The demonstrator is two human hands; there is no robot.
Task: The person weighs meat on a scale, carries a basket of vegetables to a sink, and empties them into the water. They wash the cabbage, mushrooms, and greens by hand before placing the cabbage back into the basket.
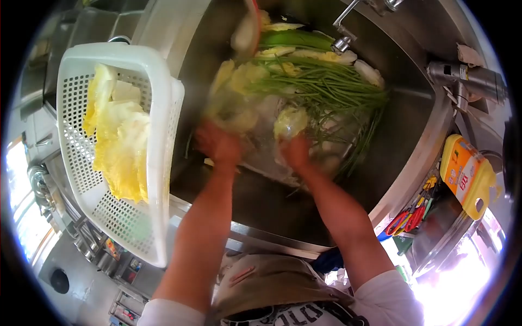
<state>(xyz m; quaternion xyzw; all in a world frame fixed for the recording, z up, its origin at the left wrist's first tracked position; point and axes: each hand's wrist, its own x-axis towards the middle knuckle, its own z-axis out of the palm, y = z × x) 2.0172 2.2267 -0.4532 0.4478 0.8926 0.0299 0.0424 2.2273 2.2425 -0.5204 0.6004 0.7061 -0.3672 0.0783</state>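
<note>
In the head view, both hands reach down into a metal sink (405, 103) of water and vegetables. My left hand (218, 144) is smeared by motion beside a pale yellow cabbage leaf (231, 117), and its fingers do not show clearly. My right hand (296, 152) is closed on the lower end of a wet cabbage leaf piece (291, 120). Long green scallions (331, 81) lie beyond and to the right of it, some stalks trailing toward the sink's right side. Further cabbage pieces (370, 73) float at the far end.
A white perforated basket (168, 125) stands at the sink's left edge, with yellow cabbage leaves (122, 146) in it. A metal faucet (342, 43) hangs over the far end. On the right are a yellow jug (468, 176) and red-handled tools (416, 217).
</note>
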